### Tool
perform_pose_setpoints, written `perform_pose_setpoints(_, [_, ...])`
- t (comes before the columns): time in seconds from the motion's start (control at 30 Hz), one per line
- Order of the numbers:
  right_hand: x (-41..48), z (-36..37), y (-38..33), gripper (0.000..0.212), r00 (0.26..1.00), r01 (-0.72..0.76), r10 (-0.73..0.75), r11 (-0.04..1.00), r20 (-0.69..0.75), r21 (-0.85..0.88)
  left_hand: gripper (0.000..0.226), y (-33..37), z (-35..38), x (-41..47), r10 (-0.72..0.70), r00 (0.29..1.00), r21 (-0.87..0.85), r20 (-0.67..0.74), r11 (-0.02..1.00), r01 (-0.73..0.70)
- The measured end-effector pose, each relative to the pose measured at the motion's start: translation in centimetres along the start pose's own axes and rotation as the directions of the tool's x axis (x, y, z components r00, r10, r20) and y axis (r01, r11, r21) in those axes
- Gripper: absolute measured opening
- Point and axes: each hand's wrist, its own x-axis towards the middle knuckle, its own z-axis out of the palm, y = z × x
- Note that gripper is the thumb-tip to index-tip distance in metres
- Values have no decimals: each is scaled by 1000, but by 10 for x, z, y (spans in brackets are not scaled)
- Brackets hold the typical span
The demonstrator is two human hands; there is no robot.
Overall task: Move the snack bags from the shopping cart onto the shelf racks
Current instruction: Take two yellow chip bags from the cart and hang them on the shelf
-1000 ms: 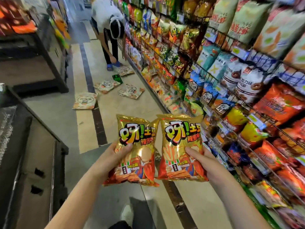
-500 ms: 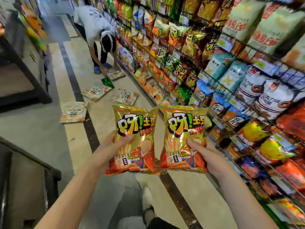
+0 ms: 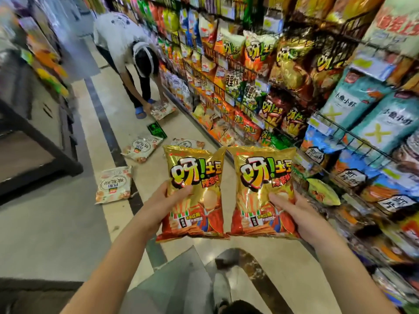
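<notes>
I hold two matching gold and red snack bags upright in front of me over the aisle floor. My left hand (image 3: 158,205) grips the left snack bag (image 3: 195,196) by its left edge, thumb across the front. The right snack bag (image 3: 260,193) is gripped at its right edge by my right hand (image 3: 292,211), thumb on the front. The two bags touch side by side. The shelf racks (image 3: 335,123), wire-fronted and packed with snack bags, run along the right, close to my right hand. The shopping cart is out of view.
Several pale snack bags (image 3: 114,184) lie scattered on the aisle floor ahead. A person in a white top (image 3: 127,46) bends down over one of them beside the racks. A dark display stand (image 3: 38,141) lines the left side.
I have walked forward along the aisle; the racks, floor bags and bending person are nearer. Both hands still hold the bags, now a little higher and closer to the racks.
</notes>
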Motion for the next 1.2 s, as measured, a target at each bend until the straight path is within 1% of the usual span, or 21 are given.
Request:
perform_pose_setpoints(0.2, [59,-4,-47,43,996,0,-1,1000,-88,-5,61,47,4,74,4,998,29,61,1000,-6])
perform_pose_setpoints(0.23, [67,-7,-53,51,994,11,-11,1000,-108,1,64,53,6,87,9,997,37,79,999,-12])
perform_pose_setpoints(0.3, [82,-12,-64,86,989,17,-18,1000,-148,-4,61,70,11,112,27,993,46,115,998,-33])
perform_pose_setpoints(0.33, [89,-16,-67,99,983,18,-17,1000,-181,2,58,76,14,124,36,990,46,139,998,-43])
perform_pose_setpoints(0.37, [97,-21,-71,104,975,33,-28,999,-221,19,59,84,18,140,38,985,52,169,997,-48])
perform_pose_setpoints(0.4, [103,-23,-73,107,970,55,-47,998,-238,29,68,91,21,150,44,982,55,186,997,-55])
perform_pose_setpoints(0.47, [111,-23,-79,104,962,77,-69,997,-263,22,86,101,23,175,43,974,59,222,997,-58])
perform_pose_setpoints(0.5, [119,-23,-82,94,960,85,-74,996,-269,30,84,107,24,192,29,970,69,240,996,-47])
perform_pose_setpoints(0.57, [133,-22,-88,70,953,100,-77,993,-294,64,66,118,25,225,24,961,86,274,995,-49])
perform_pose_setpoints(0.6, [140,-20,-91,67,945,107,-78,991,-318,77,59,123,26,241,28,955,98,296,993,-59])
perform_pose_setpoints(0.67, [157,-18,-95,71,930,133,-96,988,-354,81,55,136,26,277,17,943,115,332,992,-59])
perform_pose_setpoints(0.73, [175,-15,-97,73,910,170,-124,982,-396,85,73,152,27,314,28,918,122,395,989,-83])
perform_pose_setpoints(0.8, [193,-12,-99,85,880,180,-116,979,-461,97,93,169,28,354,35,892,153,450,981,-115])
perform_pose_setpoints(0.83, [201,-9,-103,91,863,185,-111,977,-492,103,94,178,28,373,27,877,167,480,978,-121])
perform_pose_setpoints(0.87, [211,-5,-106,96,844,193,-109,975,-525,109,83,186,28,389,23,856,175,517,976,-132])
perform_pose_setpoints(0.93, [228,4,-115,102,798,209,-104,972,-593,111,45,202,28,419,20,836,203,548,967,-156])
perform_pose_setpoints(0.97, [236,9,-121,103,776,217,-105,970,-622,108,35,211,28,433,14,833,210,554,965,-156])
perform_pose_setpoints(1.07, [261,22,-132,100,738,199,-96,977,-668,80,29,234,26,474,4,810,228,586,959,-170])
perform_pose_setpoints(1.1, [268,27,-134,100,725,189,-88,979,-683,75,32,243,26,485,-8,797,217,604,964,-156])
perform_pose_setpoints(1.13, [274,30,-134,98,706,182,-84,981,-703,66,46,250,26,496,-13,780,218,626,963,-159])
perform_pose_setpoints(1.2, [285,35,-134,91,682,169,-76,984,-728,55,88,255,25,522,1,762,230,648,953,-198])
